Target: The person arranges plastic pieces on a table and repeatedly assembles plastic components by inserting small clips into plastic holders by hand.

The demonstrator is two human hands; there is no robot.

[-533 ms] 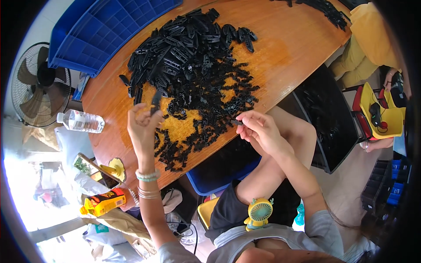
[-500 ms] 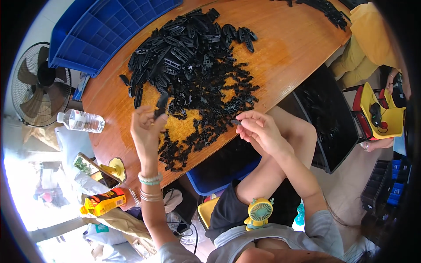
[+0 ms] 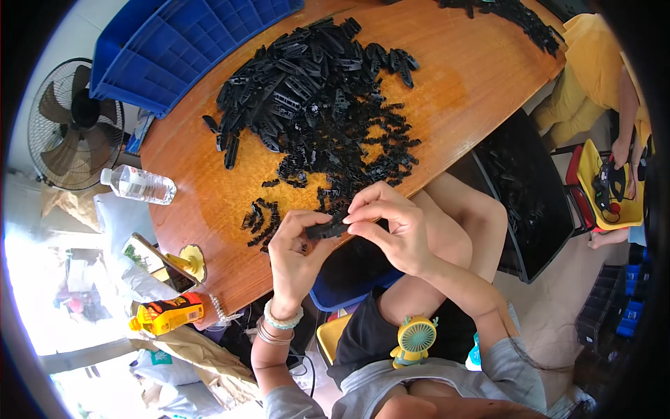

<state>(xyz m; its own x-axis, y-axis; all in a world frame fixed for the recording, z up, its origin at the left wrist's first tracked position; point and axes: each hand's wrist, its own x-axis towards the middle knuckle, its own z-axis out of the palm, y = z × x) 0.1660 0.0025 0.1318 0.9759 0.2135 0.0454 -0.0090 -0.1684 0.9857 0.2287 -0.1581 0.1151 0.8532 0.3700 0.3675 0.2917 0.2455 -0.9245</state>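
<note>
Above the near table edge, my left hand (image 3: 294, 255) grips a long black plastic piece (image 3: 326, 229) between thumb and fingers. My right hand (image 3: 394, 230) pinches at the right end of that piece. A small black clip was in its fingertips before, but the fingers now hide whether it is there. Just beyond both hands lie many small black clips (image 3: 380, 167), scattered over the wooden table (image 3: 453, 42). Behind them rises a heap of longer black plastic pieces (image 3: 286, 84).
At the left are a water bottle (image 3: 139, 185), a phone (image 3: 157, 262) on a yellow stand, an orange drink bottle (image 3: 167, 313) and a fan (image 3: 75, 122). A blue crate (image 3: 174, 52) borders the table. Right of my legs sits a black bin (image 3: 520, 202); a person in yellow (image 3: 593, 63) is beyond.
My left hand has come down and right with the long black piece. My right hand has moved left to meet it, and both now touch the piece. The view has shifted slightly.
</note>
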